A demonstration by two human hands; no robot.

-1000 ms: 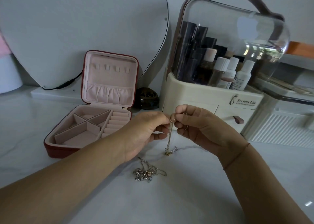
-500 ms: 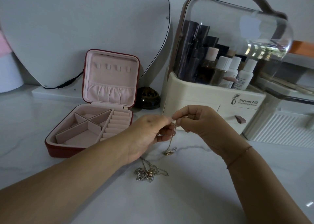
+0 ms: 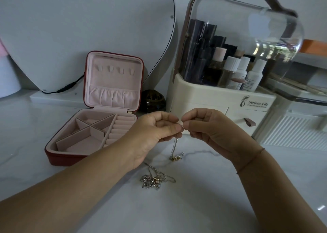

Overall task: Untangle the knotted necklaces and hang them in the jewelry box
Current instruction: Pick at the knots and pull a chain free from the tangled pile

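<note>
My left hand (image 3: 155, 130) and my right hand (image 3: 210, 128) meet fingertip to fingertip above the table, both pinching the top of a thin gold necklace (image 3: 174, 147). Its chain hangs straight down and its lower end lies bunched on the marble. A tangled heap of silver necklaces (image 3: 153, 180) with a small pink bead lies nearer me, under my left wrist. The red jewelry box (image 3: 70, 159) stands open to the left, with a pink lining, dividers, ring rolls and a row of hooks (image 3: 115, 69) in its upright lid.
A cream cosmetics organiser (image 3: 221, 98) with a clear dome and bottles stands behind my hands. A dark round ornament (image 3: 153, 101) sits between it and the box. A large mirror (image 3: 88, 29) leans at the back left. A white ribbed container (image 3: 293, 133) is at the right.
Both hands have stayed at the same spot while the fingers shifted slightly on the chain's top. The view has tilted a little. The heap on the table has not moved.
</note>
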